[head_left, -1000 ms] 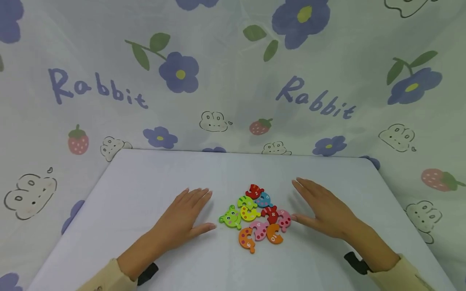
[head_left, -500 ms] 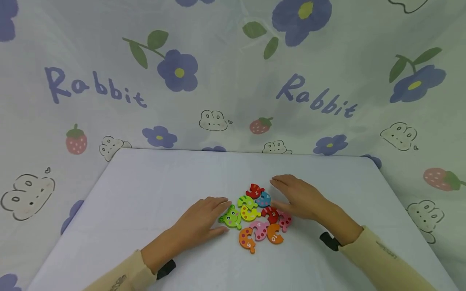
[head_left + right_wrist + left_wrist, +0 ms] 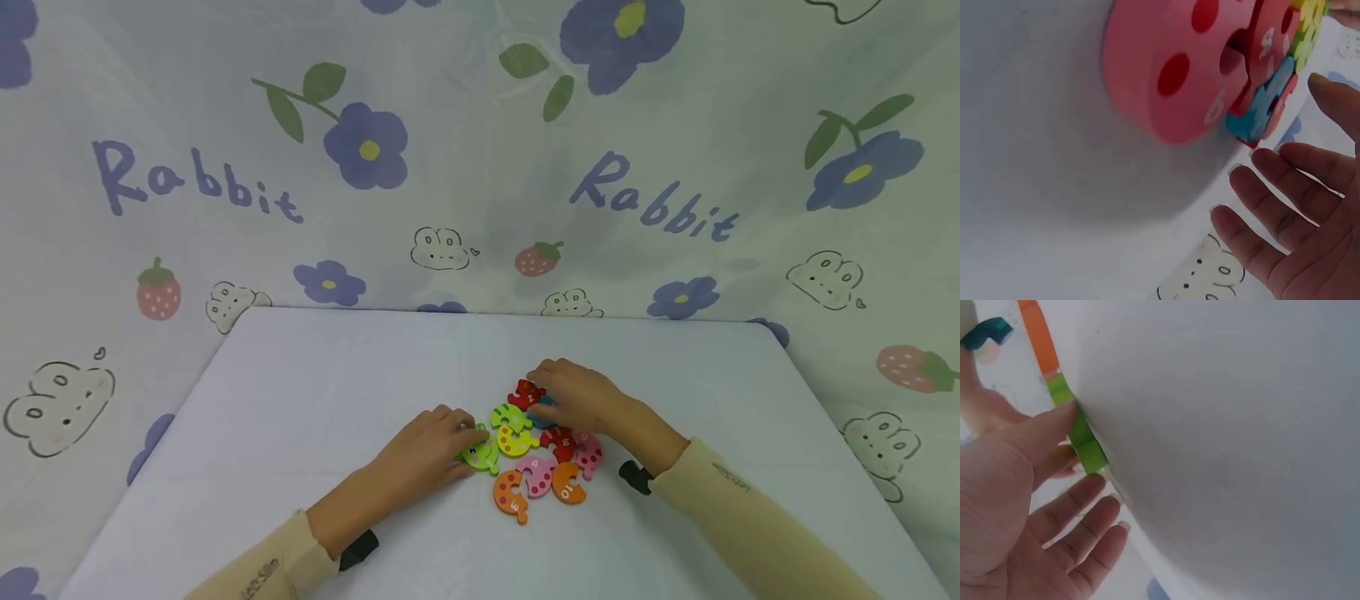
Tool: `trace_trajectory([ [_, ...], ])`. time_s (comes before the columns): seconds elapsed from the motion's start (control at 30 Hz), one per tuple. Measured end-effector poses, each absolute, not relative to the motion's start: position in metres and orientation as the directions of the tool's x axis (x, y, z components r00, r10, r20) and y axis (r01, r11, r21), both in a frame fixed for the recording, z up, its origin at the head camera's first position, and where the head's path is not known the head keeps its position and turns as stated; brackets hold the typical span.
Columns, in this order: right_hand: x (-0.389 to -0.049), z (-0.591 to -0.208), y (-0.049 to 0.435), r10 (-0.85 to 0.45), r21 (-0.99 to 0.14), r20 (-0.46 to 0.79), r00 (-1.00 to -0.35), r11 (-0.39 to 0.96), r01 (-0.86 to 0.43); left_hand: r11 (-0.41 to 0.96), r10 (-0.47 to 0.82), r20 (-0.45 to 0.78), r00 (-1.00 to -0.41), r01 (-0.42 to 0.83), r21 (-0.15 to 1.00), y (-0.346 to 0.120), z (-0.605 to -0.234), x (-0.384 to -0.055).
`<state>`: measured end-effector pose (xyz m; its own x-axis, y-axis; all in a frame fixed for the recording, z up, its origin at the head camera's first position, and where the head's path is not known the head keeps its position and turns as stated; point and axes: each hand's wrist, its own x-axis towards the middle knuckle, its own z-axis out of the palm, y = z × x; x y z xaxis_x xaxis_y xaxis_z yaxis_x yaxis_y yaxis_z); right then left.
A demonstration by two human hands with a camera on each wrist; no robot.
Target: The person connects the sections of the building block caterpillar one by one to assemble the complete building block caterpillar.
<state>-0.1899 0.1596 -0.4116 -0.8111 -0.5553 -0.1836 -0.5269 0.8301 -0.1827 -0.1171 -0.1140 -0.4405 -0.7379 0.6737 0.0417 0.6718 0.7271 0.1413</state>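
Observation:
In the head view my left hand [image 3: 427, 454] pinches the green animal-head puzzle piece [image 3: 483, 457] by its left side. The left wrist view shows the thumb against the edge of this green piece [image 3: 1085, 437], the other fingers spread. My right hand [image 3: 581, 396] reaches over the far side of the cluster, fingers relaxed. Its fingertips are at the red piece numbered 2 [image 3: 525, 396], and its thumb lies over the blue piece [image 3: 542, 417], partly hidden. In the right wrist view the fingers of this hand [image 3: 1304, 206] are apart from the thumb.
Close by lie a light green striped piece [image 3: 510, 417], a yellow piece [image 3: 514, 442], a red piece [image 3: 559, 444], pink pieces [image 3: 538, 477] and orange pieces [image 3: 510, 493]. They sit on a white-covered table [image 3: 337, 358]. A patterned cloth [image 3: 480, 167] hangs behind.
Both hands have moved inward to the puzzle pieces. My left hand has taken hold of the green head piece; the right has come over the blue and red pieces.

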Motion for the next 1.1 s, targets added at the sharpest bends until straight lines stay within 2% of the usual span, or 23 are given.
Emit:
trace_trajectory([
  [0.2, -0.193, -0.418, 0.148, -0.539, -0.127, -0.206, -0.817, 0.843, -0.523, 0.728, 0.675, 0.059, -0.736, 0.676, 0.115, -0.114, -0.442, -0.117],
  [0.87, -0.195, -0.424, 0.138, -0.512, -0.098, -0.15, -0.846, 0.859, -0.503, 0.772, 0.612, 0.038, -0.79, 0.606, 0.192, -0.126, -0.439, -0.103],
  [1.1, -0.195, -0.426, 0.136, -0.49, -0.09, -0.148, -0.859, 0.872, -0.482, 0.811, 0.531, 0.048, -0.846, 0.523, 0.262, -0.144, -0.445, -0.096],
])
